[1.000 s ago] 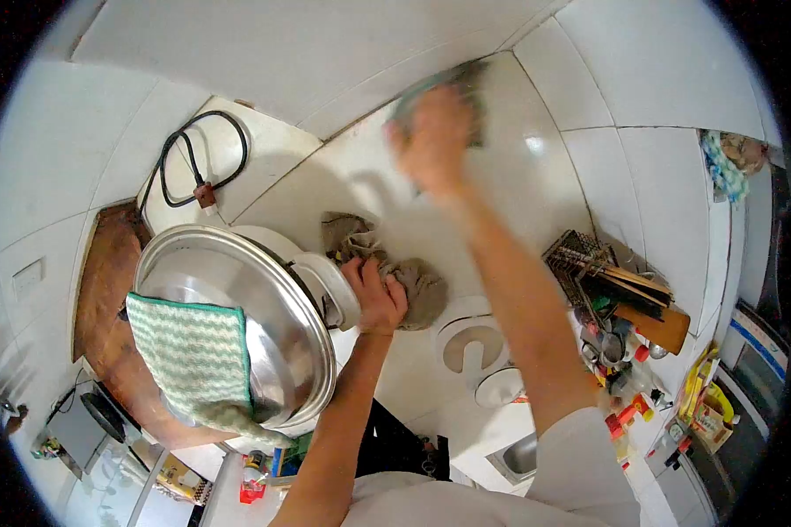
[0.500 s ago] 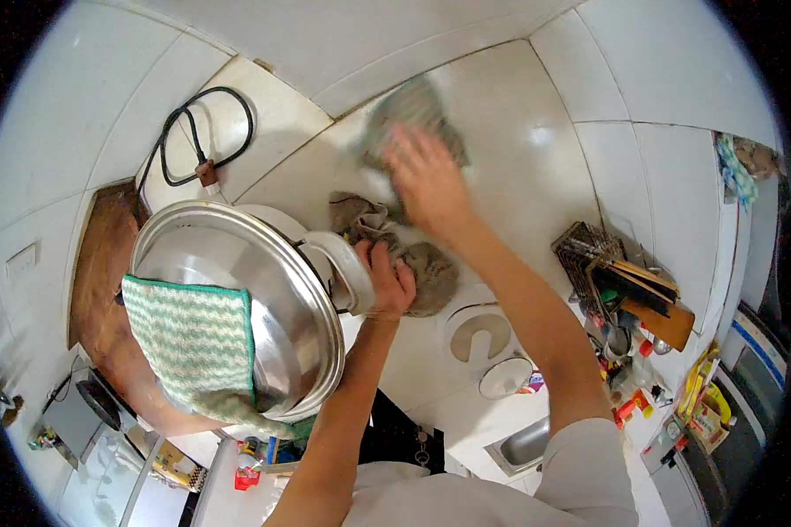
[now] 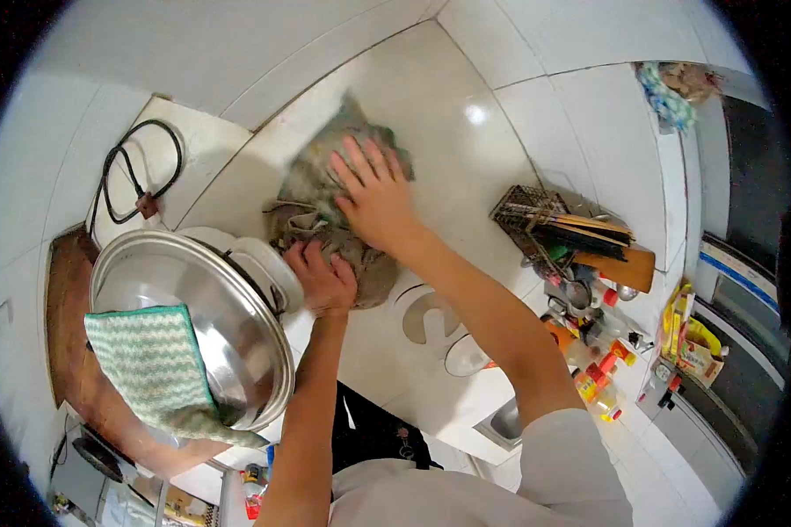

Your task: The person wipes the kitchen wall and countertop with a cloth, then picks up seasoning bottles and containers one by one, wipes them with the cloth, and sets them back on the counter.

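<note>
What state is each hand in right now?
Left hand: fingers on the brown cloth; can't tell if gripping.
Right hand: open, fingers spread on the greenish cloth.

A single head camera looks forward and steeply down over the counter [image 3: 448, 97], its wide, round view reaching from the wearer's shirt [image 3: 466, 496] up to the wall [image 3: 237, 53], with the pot lid [image 3: 242, 351] fairly near.

Green-and-cream rectangular cloth [image 3: 142, 358]: wavy stripes, green border, as I view it.
Black looped cable [image 3: 180, 161]: reddish-brown block-shaped plug [image 3: 148, 206].
</note>
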`<state>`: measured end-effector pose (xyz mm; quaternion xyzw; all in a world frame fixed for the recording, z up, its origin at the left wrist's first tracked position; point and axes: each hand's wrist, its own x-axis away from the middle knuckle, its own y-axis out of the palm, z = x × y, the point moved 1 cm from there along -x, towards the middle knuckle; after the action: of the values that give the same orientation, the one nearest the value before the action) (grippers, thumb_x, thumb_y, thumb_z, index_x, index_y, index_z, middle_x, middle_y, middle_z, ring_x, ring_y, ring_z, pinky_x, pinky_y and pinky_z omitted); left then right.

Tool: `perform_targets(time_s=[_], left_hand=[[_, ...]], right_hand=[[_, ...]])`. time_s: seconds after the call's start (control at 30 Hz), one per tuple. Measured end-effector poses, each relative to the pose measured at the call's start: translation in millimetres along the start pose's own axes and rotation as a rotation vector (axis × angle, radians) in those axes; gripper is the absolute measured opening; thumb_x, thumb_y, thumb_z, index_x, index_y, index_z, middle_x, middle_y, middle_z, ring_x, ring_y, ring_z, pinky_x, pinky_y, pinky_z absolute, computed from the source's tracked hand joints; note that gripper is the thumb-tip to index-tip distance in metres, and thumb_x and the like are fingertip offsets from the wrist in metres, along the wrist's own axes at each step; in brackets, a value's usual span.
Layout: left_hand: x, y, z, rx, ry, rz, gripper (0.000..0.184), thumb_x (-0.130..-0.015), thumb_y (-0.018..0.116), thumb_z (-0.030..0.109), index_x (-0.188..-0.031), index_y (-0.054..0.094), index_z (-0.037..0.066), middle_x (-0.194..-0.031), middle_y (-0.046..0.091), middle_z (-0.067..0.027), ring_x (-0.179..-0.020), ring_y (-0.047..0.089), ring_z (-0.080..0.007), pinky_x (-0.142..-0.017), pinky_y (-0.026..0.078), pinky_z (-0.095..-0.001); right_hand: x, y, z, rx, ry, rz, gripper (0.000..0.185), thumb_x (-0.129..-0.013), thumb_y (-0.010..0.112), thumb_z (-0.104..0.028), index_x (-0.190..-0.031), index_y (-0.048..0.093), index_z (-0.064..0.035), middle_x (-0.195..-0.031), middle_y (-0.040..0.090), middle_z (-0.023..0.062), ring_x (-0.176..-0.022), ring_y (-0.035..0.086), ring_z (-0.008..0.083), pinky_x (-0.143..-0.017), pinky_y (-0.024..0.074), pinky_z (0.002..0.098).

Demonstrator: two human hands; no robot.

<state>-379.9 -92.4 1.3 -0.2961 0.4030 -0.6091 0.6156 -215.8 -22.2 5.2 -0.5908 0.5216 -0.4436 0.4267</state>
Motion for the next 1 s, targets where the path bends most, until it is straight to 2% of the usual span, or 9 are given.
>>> perform_targets(time_s=[0.03, 0.13, 0.27, 0.43, 0.53, 0.63, 0.9, 0.97, 1.0], left_hand=[[-1, 1, 0, 0.003, 0.003, 0.004, 0.036, -0.085, 0.057, 0.027, -0.112, 0.059, 0.003, -0.120, 0.054, -0.0236, -0.110, 0.050, -0.0447, -0.095, 0.039, -0.0599], [0, 4, -2, 0.006, 0.013, 0.025, 0.036, -0.085, 0.056, 0.027, -0.112, 0.060, 0.004, -0.119, 0.055, -0.0223, -0.110, 0.050, -0.0442, -0.094, 0.040, -0.0593], [1, 2, -3, -0.050, 0.045, 0.045, 0.037, -0.085, 0.056, 0.028, -0.114, 0.059, 0.004, -0.118, 0.055, -0.0216, -0.110, 0.051, -0.0436, -0.092, 0.040, -0.0584], [2, 0, -1, -0.062, 0.090, 0.034, 0.036, -0.084, 0.056, 0.023, -0.112, 0.057, 0.000, -0.115, 0.051, -0.0252, -0.108, 0.048, -0.0459, -0.092, 0.041, -0.0571], [-3, 1, 2, -0.100, 0.092, 0.036, 0.037, -0.083, 0.056, 0.023, -0.112, 0.058, 0.001, -0.114, 0.052, -0.0245, -0.106, 0.049, -0.0458, -0.091, 0.042, -0.0568], [1, 0, 0, -0.089, 0.079, 0.047, 0.037, -0.083, 0.056, 0.023, -0.112, 0.058, 0.001, -0.114, 0.053, -0.0239, -0.106, 0.049, -0.0458, -0.091, 0.042, -0.0563], [6, 12, -10, -0.112, 0.058, 0.071, 0.036, -0.086, 0.054, 0.031, -0.113, 0.060, 0.008, -0.119, 0.055, -0.0195, -0.111, 0.051, -0.0424, -0.095, 0.038, -0.0578], [10, 18, -16, -0.195, 0.078, 0.085, 0.035, -0.086, 0.054, 0.031, -0.112, 0.060, 0.008, -0.119, 0.055, -0.0194, -0.111, 0.051, -0.0424, -0.096, 0.038, -0.0578], [25, 4, -18, -0.185, 0.065, 0.022, 0.035, -0.086, 0.054, 0.031, -0.112, 0.060, 0.008, -0.118, 0.055, -0.0197, -0.111, 0.051, -0.0425, -0.096, 0.038, -0.0580]], right_hand=[[16, -5, 10, -0.052, 0.026, -0.073, 0.074, -0.096, 0.055, -0.044, -0.150, 0.035, 0.0017, -0.161, 0.023, 0.0225, -0.145, 0.024, 0.0479, -0.118, 0.0199, 0.0608], [60, -16, 53, 0.095, 0.447, 0.051, 0.082, -0.096, 0.052, -0.054, -0.152, 0.031, 0.0020, -0.162, 0.015, 0.0277, -0.146, 0.019, 0.0498, -0.117, 0.0175, 0.0622], [18, 7, 64, 0.076, 0.704, 0.291, 0.096, -0.093, 0.052, -0.059, -0.148, 0.027, 0.0147, -0.155, 0.013, 0.0422, -0.144, 0.009, 0.0594, -0.115, 0.0085, 0.0677], [-50, 18, 103, 0.124, 0.637, 0.460, 0.082, -0.097, 0.049, -0.048, -0.146, 0.031, 0.0154, -0.154, 0.021, 0.0403, -0.147, 0.014, 0.0512, -0.120, 0.0114, 0.0600], [-6, 14, 91, 0.129, 0.456, 0.386, 0.077, -0.099, 0.047, -0.041, -0.145, 0.031, 0.0175, -0.155, 0.021, 0.0390, -0.145, 0.023, 0.0501, -0.120, 0.0197, 0.0545], [72, -1, 60, 0.102, 0.452, 0.119, 0.075, -0.098, 0.051, -0.037, -0.145, 0.030, 0.0184, -0.155, 0.024, 0.0361, -0.147, 0.022, 0.0477, -0.119, 0.0248, 0.0520], [-32, 4, 142, 0.200, 0.469, 0.196, 0.075, -0.099, 0.049, -0.040, -0.147, 0.030, 0.0141, -0.157, 0.028, 0.0304, -0.145, 0.027, 0.0463, -0.119, 0.0262, 0.0522], [-23, 13, 148, 0.108, 0.380, 0.307, 0.076, -0.098, 0.049, -0.042, -0.147, 0.032, 0.0137, -0.156, 0.029, 0.0315, -0.145, 0.028, 0.0462, -0.120, 0.0234, 0.0532], [-6, 16, 139, 0.197, 0.396, 0.208, 0.070, -0.100, 0.046, -0.037, -0.148, 0.031, 0.0120, -0.155, 0.031, 0.0314, -0.143, 0.031, 0.0449, -0.119, 0.0258, 0.0497]])
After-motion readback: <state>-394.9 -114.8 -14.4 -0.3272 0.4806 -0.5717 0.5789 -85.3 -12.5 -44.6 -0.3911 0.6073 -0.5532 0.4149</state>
